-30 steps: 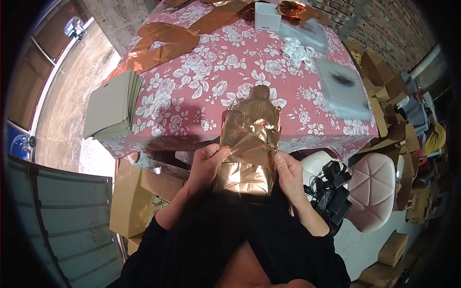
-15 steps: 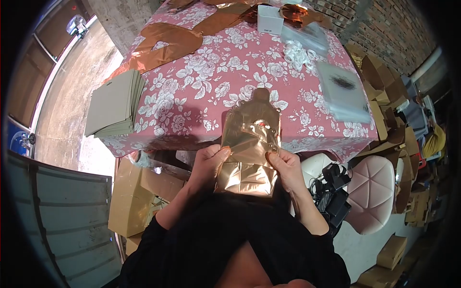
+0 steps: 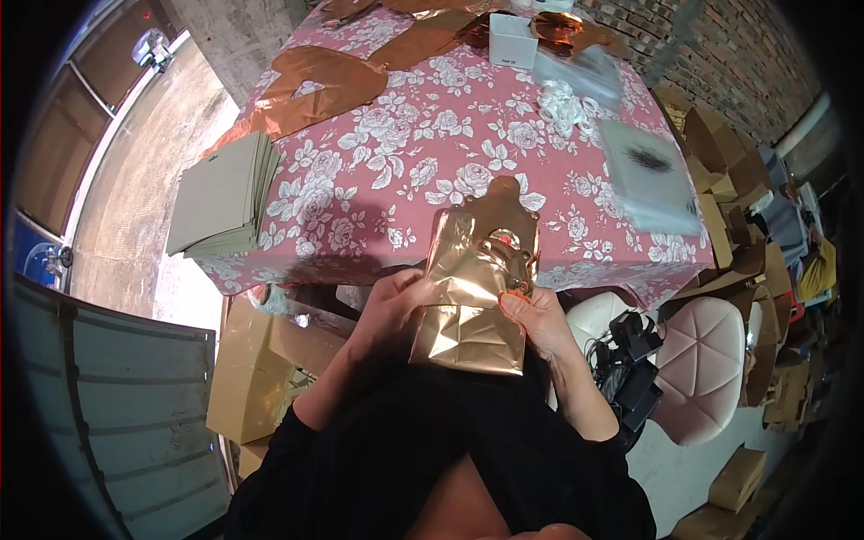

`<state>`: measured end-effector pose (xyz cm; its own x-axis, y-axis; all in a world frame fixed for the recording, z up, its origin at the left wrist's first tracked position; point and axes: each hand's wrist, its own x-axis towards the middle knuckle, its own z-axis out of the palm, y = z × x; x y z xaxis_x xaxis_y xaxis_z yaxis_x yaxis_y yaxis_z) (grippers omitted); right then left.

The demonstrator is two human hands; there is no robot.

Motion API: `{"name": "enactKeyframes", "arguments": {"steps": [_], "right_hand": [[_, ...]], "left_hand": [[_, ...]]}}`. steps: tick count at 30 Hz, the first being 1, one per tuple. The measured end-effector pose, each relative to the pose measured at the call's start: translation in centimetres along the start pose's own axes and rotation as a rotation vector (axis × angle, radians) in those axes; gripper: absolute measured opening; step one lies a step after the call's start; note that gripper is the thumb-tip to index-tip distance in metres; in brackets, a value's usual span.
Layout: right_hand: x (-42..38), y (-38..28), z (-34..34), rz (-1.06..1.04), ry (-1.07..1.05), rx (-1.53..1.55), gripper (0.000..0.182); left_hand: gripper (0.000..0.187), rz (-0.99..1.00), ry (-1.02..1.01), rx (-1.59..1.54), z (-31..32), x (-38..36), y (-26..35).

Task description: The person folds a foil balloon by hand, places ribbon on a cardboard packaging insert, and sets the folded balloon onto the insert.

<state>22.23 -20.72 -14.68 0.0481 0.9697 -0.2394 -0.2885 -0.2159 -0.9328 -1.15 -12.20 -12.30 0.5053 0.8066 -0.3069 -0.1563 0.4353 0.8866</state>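
Note:
A shiny gold foil piece [image 3: 472,310], folded flat with a rounded tab at its top, lies between my hands at the near edge of the table, above my lap. My left hand [image 3: 393,306] is at its left edge; the fingers are smeared by motion, so their grip is unclear. At the right edge my right hand [image 3: 540,319] pinches the foil, thumb on top. A small red and white mark shows on the upper part of the foil.
The floral-clothed table [image 3: 360,180] bears a grey card stack [image 3: 216,198], copper foil [image 3: 315,90], a white box [image 3: 513,40], white ties [image 3: 567,106] and clear plastic bags [image 3: 648,175]. Beside me are a cardboard box [image 3: 247,373], black adapters [image 3: 630,378] and a padded chair [image 3: 702,369].
The view has shifted slightly, so the table's things appear a little to the right and lower. My left hand has blurred at the foil's edge, and creases on the foil look different.

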Motion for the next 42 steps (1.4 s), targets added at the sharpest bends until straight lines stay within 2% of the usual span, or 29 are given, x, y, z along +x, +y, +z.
{"name": "enactKeyframes", "arguments": {"steps": [5,7,8,11,18,25,28,30,33,35,38,42], "right_hand": [[0.3,-0.1,0.2,-0.083,-0.005,-0.014,0.029],[0.1,-2.0,2.1,-0.013,0.358,0.388,0.038],[0.2,-1.8,1.5,-0.038,0.319,0.464,0.043],[0.6,-0.3,-1.2,-0.171,0.211,0.31,0.04],[0.7,-0.3,-1.1,-0.247,0.272,0.264,0.027],[0.3,-0.8,-1.2,-0.235,0.238,0.217,0.025],[0.5,-0.8,-0.7,-0.239,0.281,0.2,0.02],[0.9,-0.1,-0.3,-0.336,0.428,0.078,0.017],[1.0,0.4,-0.1,-0.386,0.475,-0.042,0.015],[1.0,0.3,0.2,-0.376,0.482,-0.078,0.016],[0.7,-0.2,0.4,-0.363,0.466,-0.008,0.022],[-0.8,-1.6,-0.3,-0.176,0.274,0.044,0.031]], "left_hand": [[0.017,0.052,-0.05,0.265,-0.2,0.0,0.8],[0.021,-0.094,-0.072,0.014,0.1,-0.2,1.0],[0.023,-0.03,-0.127,0.035,0.1,-0.2,1.0],[0.024,-0.032,-0.114,0.092,0.2,0.0,1.1],[0.023,-0.051,-0.134,0.099,0.0,0.1,0.9],[0.021,-0.064,-0.148,0.101,0.1,0.2,0.7],[0.021,-0.019,-0.149,0.161,-0.3,0.5,0.1],[0.021,0.008,-0.156,0.196,-0.6,0.6,-0.4],[0.021,0.048,-0.162,0.22,-0.8,0.9,-1.0],[0.022,0.101,-0.162,0.241,-0.9,1.0,-1.2],[0.021,0.063,-0.152,0.225,-0.9,0.9,-0.9],[0.021,-0.028,-0.124,0.101,-0.2,0.4,-0.3]]}}
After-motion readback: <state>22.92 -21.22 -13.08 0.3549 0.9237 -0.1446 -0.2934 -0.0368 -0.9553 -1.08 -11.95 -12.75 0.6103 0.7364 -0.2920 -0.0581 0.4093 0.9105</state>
